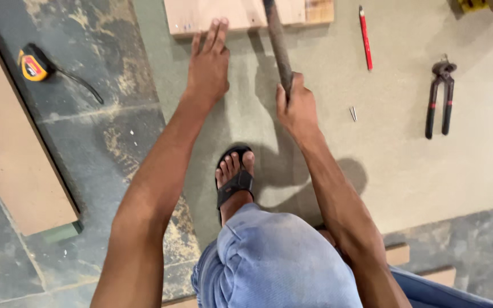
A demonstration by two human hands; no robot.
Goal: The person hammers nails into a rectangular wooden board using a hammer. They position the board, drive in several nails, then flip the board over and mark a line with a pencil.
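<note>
**Head view: hammer handle gripped, other hand flat on board**

Head view, biggest first. Large sheet (406, 165) covers the floor at centre and right; person's sandalled foot (234, 177) stands on it. Long panel (12, 148) lies on the stone floor at left. Wood board (201, 14) sits at top edge of sheet. Left hand (207, 65) is open, fingers out flat, tips pressing the board's near edge, holding nothing. Right hand (298, 105) is fisted round a dark handle (278, 40), which runs up across the board & out of frame; head not visible. Pincers (440, 97) lie well to the right. Tape measure (32, 65) is at upper left, by the panel. Red pencil (365, 37) lies right of handle. Two nails (353, 113) lie just right of the rt hand.
</note>
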